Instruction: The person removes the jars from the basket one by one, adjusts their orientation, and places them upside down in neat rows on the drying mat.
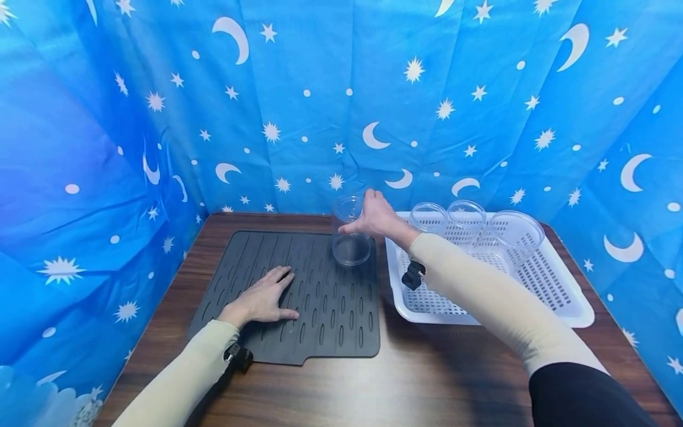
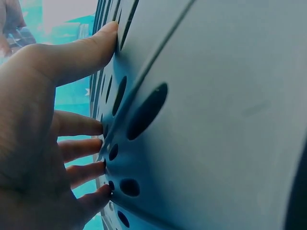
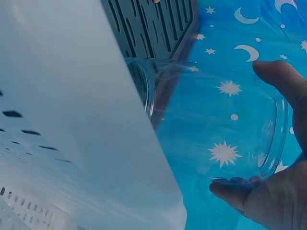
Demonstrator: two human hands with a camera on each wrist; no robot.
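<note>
My right hand (image 1: 380,214) grips a clear cylindrical jar (image 1: 349,249) near its upper end, thumb on one side and fingers on the other. The jar is upright at the back right corner of a dark grey ribbed drying mat (image 1: 320,284); whether its lower end touches the mat I cannot tell. In the right wrist view the see-through jar (image 3: 201,120) lies between thumb and fingers, beside the white basket's wall. My left hand (image 1: 264,299) rests on the mat's left part, fingers spread, fingertips touching the slotted surface.
A white perforated basket (image 1: 437,317) stands on the right of the wooden table (image 1: 416,379). Three clear jars (image 1: 516,231) are along its back side, partly hidden by my right arm. A blue curtain (image 1: 320,107) with moons and stars hangs close behind the table and at both sides.
</note>
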